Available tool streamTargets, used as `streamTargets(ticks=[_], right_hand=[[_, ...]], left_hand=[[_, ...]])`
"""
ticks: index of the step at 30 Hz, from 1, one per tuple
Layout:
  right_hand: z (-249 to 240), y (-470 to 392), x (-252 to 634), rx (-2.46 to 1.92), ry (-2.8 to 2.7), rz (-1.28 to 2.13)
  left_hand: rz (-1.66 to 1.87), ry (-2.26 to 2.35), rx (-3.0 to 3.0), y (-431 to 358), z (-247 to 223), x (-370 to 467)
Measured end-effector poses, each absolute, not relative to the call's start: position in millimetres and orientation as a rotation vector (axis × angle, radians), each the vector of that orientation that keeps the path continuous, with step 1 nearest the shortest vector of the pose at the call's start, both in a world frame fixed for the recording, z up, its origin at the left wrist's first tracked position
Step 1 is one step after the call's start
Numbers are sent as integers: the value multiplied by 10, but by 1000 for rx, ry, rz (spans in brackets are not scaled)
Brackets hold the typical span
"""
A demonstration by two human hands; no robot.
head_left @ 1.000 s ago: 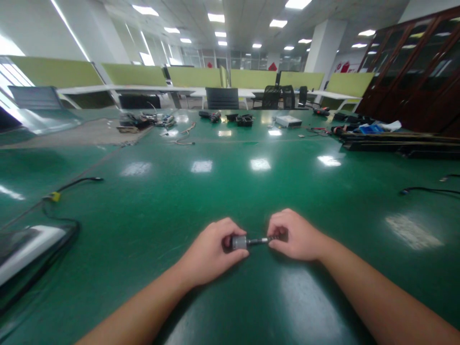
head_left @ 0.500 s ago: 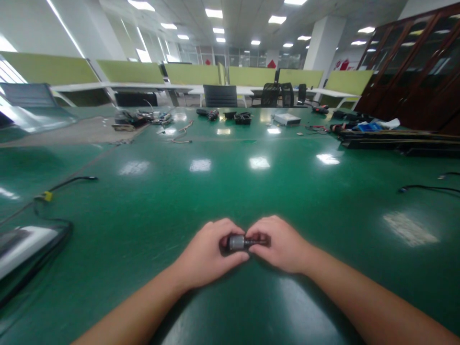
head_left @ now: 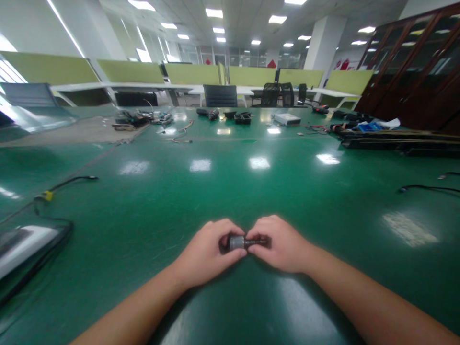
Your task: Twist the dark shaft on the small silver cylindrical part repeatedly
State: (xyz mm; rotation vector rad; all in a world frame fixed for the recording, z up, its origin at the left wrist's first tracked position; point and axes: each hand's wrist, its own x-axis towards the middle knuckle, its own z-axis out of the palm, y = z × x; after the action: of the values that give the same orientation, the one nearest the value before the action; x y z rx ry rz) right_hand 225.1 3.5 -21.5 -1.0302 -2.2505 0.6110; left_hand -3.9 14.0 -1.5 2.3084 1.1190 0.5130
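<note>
Low in the middle of the head view, both hands meet on a small metal part, a short grey cylinder [head_left: 236, 242] with a thinner dark shaft [head_left: 251, 242] on its right side. Thumb and fingers of my left hand [head_left: 208, 251] close round the cylinder, whose left end is hidden in the palm. My right hand [head_left: 282, 244] pinches the shaft between thumb and fingertips, covering its far end. The part lies sideways, close above or on the green table [head_left: 230, 191]; which of these I cannot tell.
Left, a white and grey device [head_left: 32, 244] lies beside a black cable [head_left: 72, 181]. Another black cable [head_left: 427, 188] reaches in from the right. Farther back are electronic parts [head_left: 143, 118], a flat silver box [head_left: 286, 119] and a stack of dark panels [head_left: 395, 141].
My left thumb has shifted slightly up and left, pressing closer against the grey cylinder. My right hand and the surroundings look the same.
</note>
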Motion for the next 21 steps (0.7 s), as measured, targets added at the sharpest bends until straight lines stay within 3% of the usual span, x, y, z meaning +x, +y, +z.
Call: streamTargets(ticks=[21], right_hand=[[-217,47,2273,-1025,-2252,608]], left_hand=[[548,1177,2251,129,-25,-33]])
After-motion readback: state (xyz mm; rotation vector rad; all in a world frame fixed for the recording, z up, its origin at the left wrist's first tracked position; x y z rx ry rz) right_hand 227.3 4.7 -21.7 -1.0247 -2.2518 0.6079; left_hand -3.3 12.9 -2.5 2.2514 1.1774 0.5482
